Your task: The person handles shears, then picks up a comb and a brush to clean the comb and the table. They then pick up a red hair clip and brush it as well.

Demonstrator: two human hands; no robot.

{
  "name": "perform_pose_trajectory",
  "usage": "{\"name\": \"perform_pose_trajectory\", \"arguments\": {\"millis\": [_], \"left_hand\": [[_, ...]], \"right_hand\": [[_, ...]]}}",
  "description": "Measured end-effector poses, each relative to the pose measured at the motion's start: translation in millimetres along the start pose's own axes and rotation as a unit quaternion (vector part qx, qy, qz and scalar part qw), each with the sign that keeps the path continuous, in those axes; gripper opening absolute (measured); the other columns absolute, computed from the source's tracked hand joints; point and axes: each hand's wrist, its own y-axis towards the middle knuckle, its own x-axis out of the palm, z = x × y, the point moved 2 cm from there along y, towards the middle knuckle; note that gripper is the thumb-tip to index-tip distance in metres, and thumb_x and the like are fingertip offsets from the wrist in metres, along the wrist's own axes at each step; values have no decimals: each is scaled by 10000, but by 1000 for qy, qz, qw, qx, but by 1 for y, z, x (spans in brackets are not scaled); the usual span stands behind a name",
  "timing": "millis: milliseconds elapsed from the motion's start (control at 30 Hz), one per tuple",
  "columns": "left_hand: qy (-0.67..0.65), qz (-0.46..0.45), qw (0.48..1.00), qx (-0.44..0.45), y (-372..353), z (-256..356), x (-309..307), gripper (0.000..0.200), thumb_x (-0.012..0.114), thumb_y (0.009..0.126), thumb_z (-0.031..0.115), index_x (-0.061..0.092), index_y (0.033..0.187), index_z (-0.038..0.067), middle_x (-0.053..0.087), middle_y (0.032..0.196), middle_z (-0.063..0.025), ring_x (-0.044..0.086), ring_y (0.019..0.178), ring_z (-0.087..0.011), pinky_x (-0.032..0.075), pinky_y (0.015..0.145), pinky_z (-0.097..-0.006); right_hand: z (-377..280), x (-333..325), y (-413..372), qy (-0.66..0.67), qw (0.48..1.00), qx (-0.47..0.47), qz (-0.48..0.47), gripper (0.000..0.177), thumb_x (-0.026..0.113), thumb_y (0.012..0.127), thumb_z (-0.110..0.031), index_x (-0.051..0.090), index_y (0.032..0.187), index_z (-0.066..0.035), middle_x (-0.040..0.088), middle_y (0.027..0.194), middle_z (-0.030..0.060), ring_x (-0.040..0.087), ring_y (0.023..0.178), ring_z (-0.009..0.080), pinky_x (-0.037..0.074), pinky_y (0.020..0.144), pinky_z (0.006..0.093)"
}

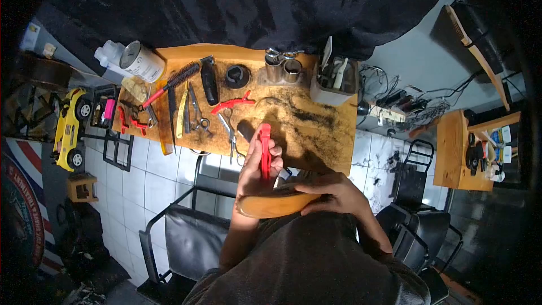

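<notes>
**Head view: left hand (pixel 248 170) and right hand (pixel 337 188) are both gripping**

Taking the middle of the view as the clock's centre, a big black cloth (pixel 237 5) is hanging at 12 o'clock. Just below it, the wooden table (pixel 333 149) is stretching from about 10 to 2 o'clock, with dark hair clippings lying over its top. A black chair (pixel 196 231) is standing at 7 o'clock, and a yellow toy car (pixel 70 127) is sitting out at 9.

On the table, a grey bin (pixel 333 97) is holding tools between 1 and 2 o'clock, and a white can (pixel 148 66) is standing at 10.

My right hand, between 4 and 5 o'clock, is closing around one end of a wooden brush (pixel 276 205); the brush is lying nearly level at 6 o'clock, crossing in front of my left wrist. Whether it is touching the wrist, I cannot tell.

Black clippers (pixel 209 83) are lying between 10 and 11 o'clock, and open scissors (pixel 230 133) are resting near the centre toward 9. Smaller yet, a red tool (pixel 265 149) is standing nearly upright just below the centre, and my left hand is pinching it between thumb and fingers.
</notes>
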Motion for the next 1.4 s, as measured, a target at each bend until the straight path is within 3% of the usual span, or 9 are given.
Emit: {"name": "perform_pose_trajectory", "arguments": {"millis": [167,333,633,767,900,1167,1300,1333,1400], "left_hand": [[55,126,990,8,-20,-9,10,341,453,974,156,426,1303,70,558,1167,-93,528,884,-143,441,694,-277],[-28,-7,999,-34,-3,-2,-2,389,435,982,163,382,1363,107,547,1050,-58,515,861,-135,434,670,-266],[-68,-75,994,-50,11,3,-31,372,492,961,242,428,1297,95,521,964,-19,500,831,-117,437,661,-234],[65,110,992,4,-19,-1,0,313,502,956,180,494,1245,59,620,973,-70,585,782,-116,494,659,-284],[-21,33,998,-58,-20,-5,-15,268,478,966,154,531,1215,70,610,1013,-70,576,834,-118,484,697,-263],[-84,38,995,-48,-11,-4,-53,318,513,948,166,486,1236,35,558,943,-54,513,771,-115,448,659,-242],[-119,-42,991,-40,-33,-5,-36,389,441,981,255,427,1274,-1,558,925,-62,509,766,-135,466,669,-259],[-21,234,972,27,-54,-5,-11,377,445,981,249,426,1268,6,549,923,-43,505,748,-132,474,664,-262],[71,115,987,87,-56,-5,-17,326,469,974,200,473,1232,2,534,913,-40,484,726,-99,440,599,-229]], "right_hand": [[18,-3,10,-50,975,83,200,486,812,669,-212,642,1052,35,670,995,159,645,936,262,483,826,326],[18,-7,21,-128,948,89,277,484,793,710,-213,622,1072,60,667,988,190,645,929,238,488,812,309],[-3,-3,17,26,1000,-7,8,508,828,645,-147,653,1113,-55,658,1087,133,631,1009,226,470,892,323],[27,3,16,-49,979,106,167,519,819,665,-193,634,1107,6,666,1061,141,634,975,215,465,879,308],[23,-4,26,-88,939,115,312,459,793,709,-143,623,1090,47,670,1017,164,636,936,209,471,846,296],[-3,13,3,43,999,-7,7,479,833,644,-162,666,1075,-35,678,986,145,647,936,227,480,854,304],[-11,24,7,-40,994,0,98,493,842,616,-192,679,1061,-55,689,970,110,652,938,228,485,847,315],[-6,24,4,-27,991,37,125,465,837,628,-189,677,1032,-23,686,971,126,652,925,216,489,831,315],[-4,19,3,-66,979,60,182,451,827,651,-175,664,1026,13,685,967,137,648,924,206,486,825,314]]}}
